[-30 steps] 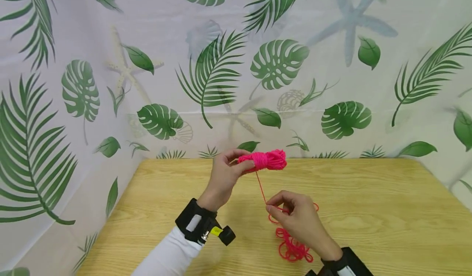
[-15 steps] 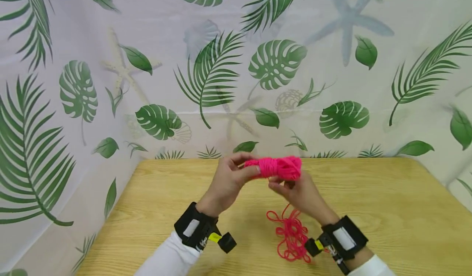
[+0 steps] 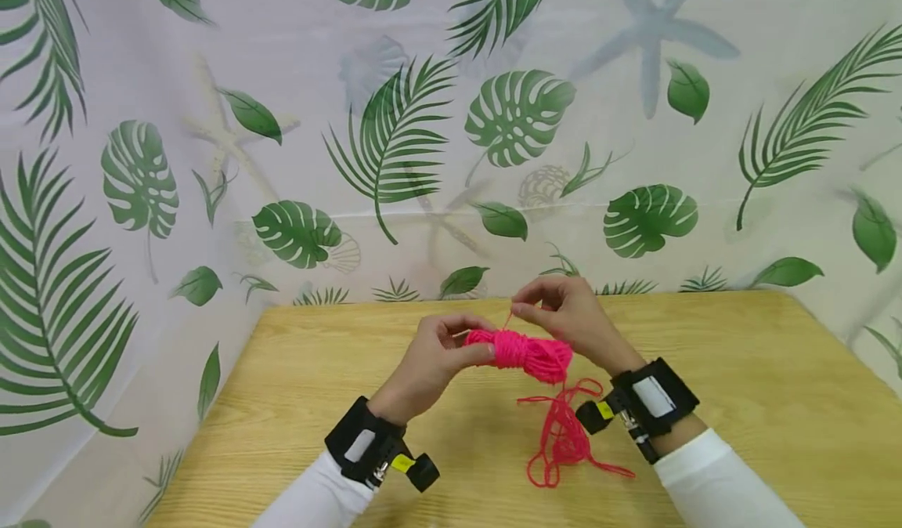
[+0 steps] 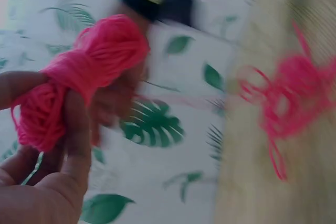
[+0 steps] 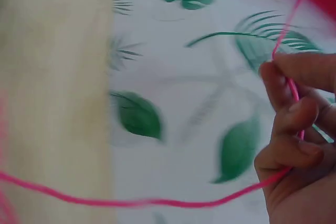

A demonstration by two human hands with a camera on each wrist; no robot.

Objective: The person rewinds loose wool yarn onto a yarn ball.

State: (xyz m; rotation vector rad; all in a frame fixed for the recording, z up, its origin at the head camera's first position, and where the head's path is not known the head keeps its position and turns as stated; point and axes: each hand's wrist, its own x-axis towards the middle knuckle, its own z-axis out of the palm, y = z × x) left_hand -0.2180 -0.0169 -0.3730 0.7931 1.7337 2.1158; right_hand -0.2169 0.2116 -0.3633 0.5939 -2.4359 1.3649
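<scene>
A hot-pink bundle of yarn [image 3: 524, 353], wrapped round its middle, is gripped at its left end by my left hand [image 3: 437, 359], thumb in front. In the left wrist view the bundle [image 4: 89, 66] sits between thumb and fingers. My right hand [image 3: 571, 316] is above and behind the bundle, pinching a taut strand [image 3: 507, 320] that runs down to the wrapped middle. The right wrist view has the strand [image 5: 294, 90] passing between thumb and forefinger and through the curled fingers, then trailing off left. Below the bundle lies a loose tangle of yarn [image 3: 567, 438] on the table.
The wooden table [image 3: 303, 403] stretches back to a white cloth backdrop [image 3: 423, 269] printed with green leaves. Each wrist wears a black strap with a small camera; the right one [image 3: 592, 416] overlaps the tangle's edge in the head view.
My right hand has risen from below the bundle, passed behind it and come up above it, carrying the strand. The bundle has dropped slightly, and the tangle has shifted and been partly drawn up.
</scene>
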